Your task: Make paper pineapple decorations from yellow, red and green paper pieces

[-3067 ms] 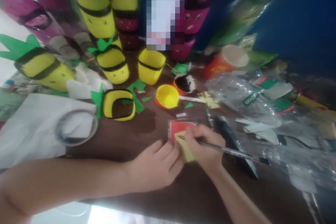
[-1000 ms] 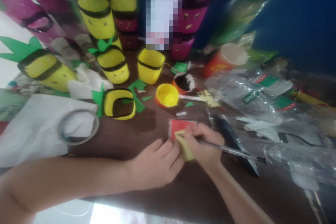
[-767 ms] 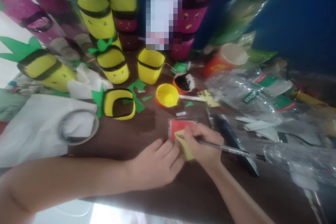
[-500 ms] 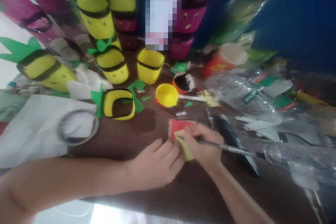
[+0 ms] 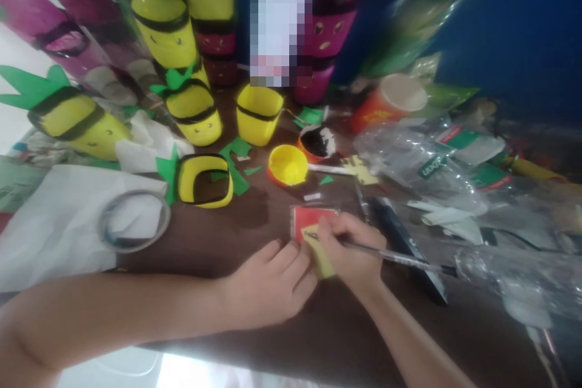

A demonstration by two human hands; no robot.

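brown table bearing a tape roll and green scraps.

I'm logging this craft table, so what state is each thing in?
Pen: held in the right hand, tip at the paper.
Yellow paper: under the left hand's fingertips, partly over the red packet.
Red packet: flat, partly covered.
Small yellow-lined cup: open.
Black-stained cup: open.
Middle yellow container: open, black-banded, no green leaves visible.
Tape roll: lying flat.
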